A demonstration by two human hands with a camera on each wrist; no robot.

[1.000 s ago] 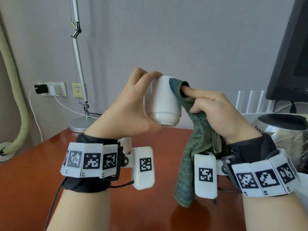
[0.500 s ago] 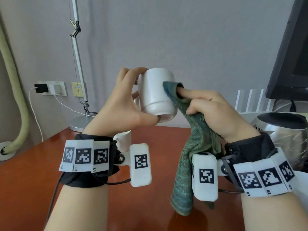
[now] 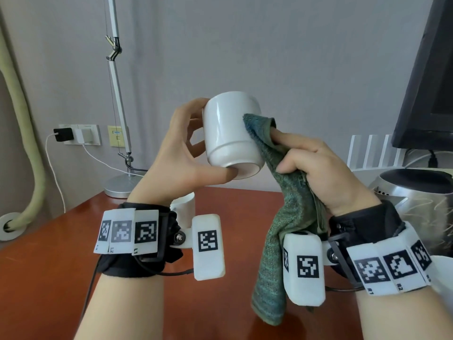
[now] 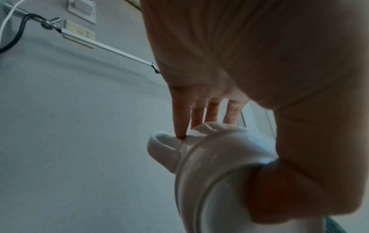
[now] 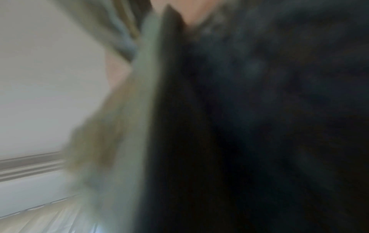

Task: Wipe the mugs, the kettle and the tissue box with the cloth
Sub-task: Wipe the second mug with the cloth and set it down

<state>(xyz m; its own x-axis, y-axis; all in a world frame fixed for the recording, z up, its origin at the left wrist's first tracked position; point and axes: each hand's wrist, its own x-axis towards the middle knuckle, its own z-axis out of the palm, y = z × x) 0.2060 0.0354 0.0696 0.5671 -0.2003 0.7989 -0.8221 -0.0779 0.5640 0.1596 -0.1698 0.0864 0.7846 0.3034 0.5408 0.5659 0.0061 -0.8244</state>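
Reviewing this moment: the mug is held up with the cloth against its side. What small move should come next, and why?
Probably turn the white mug a little in the left hand, bringing an unwiped part to the green cloth. The right hand presses the cloth with one finger against only the mug's right side; the rest of the wall shows bare.

A black fabric wrist strap (image 3: 137, 261) is worn on the left forearm, and a matching black strap (image 3: 362, 224) on the right. Each is ringed by a band of white tiles (image 3: 126, 231) printed with black square markers; small labels are printed beneath them. A white rounded camera block (image 3: 208, 246) bearing one marker is bolted on at the left wrist, another (image 3: 304, 266) at the right. A thin black cable (image 3: 93, 280) is led from the left strap.
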